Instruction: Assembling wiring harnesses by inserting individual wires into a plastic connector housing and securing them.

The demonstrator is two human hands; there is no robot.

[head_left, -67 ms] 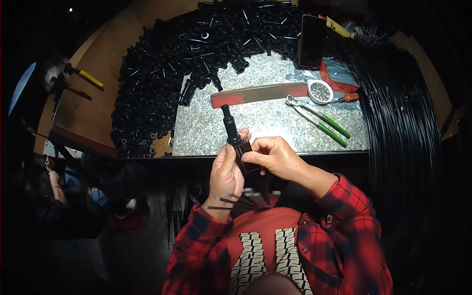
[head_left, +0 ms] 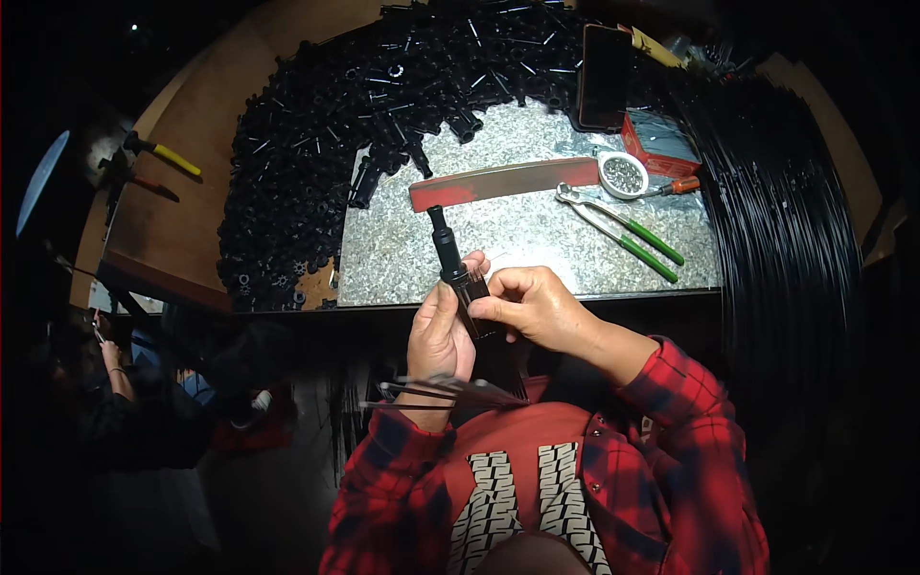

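Observation:
In front of the table's near edge, my left hand is closed around a black stepped plastic tube, tilted with its narrow end pointing up and away. Thin black rods sit at the lower end of the tube, between my hands. My right hand pinches at these rods with thumb and bent fingers, partly hiding them. Below, a blurred fan of rod ends spreads across my left wrist.
Black tubular parts are heaped at the back and left. On the speckled board lie a reddish bar, green-handled pliers, a white cup of small metal pieces and an orange-handled tool. Long black rods hang at right.
The rod ends below my hands have swung, now spreading further left over my left wrist. Both hands keep nearly the same grip and place.

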